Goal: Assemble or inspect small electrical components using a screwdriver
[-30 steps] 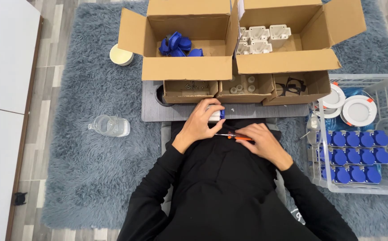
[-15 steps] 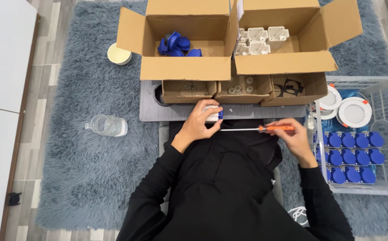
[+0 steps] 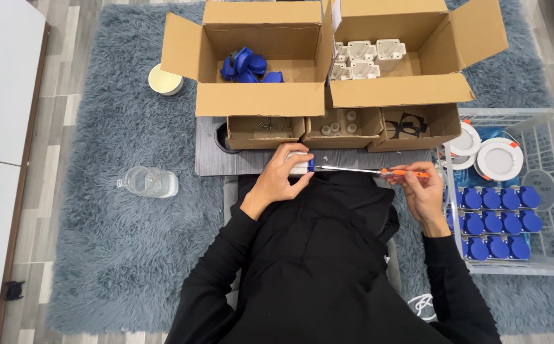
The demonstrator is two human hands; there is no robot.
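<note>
The left hand (image 3: pixel 283 175) wraps its fingers around a small white and blue part (image 3: pixel 303 165) just in front of the grey board (image 3: pixel 226 162), while the right hand (image 3: pixel 420 188) pinches the orange handle of a screwdriver (image 3: pixel 369 171) whose thin tip touches that part.

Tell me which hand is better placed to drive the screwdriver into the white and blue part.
Probably the right hand: it already grips the orange handle of the screwdriver, whose tip points at the white and blue part. The left hand is wrapped around that part, steadying it.
</note>
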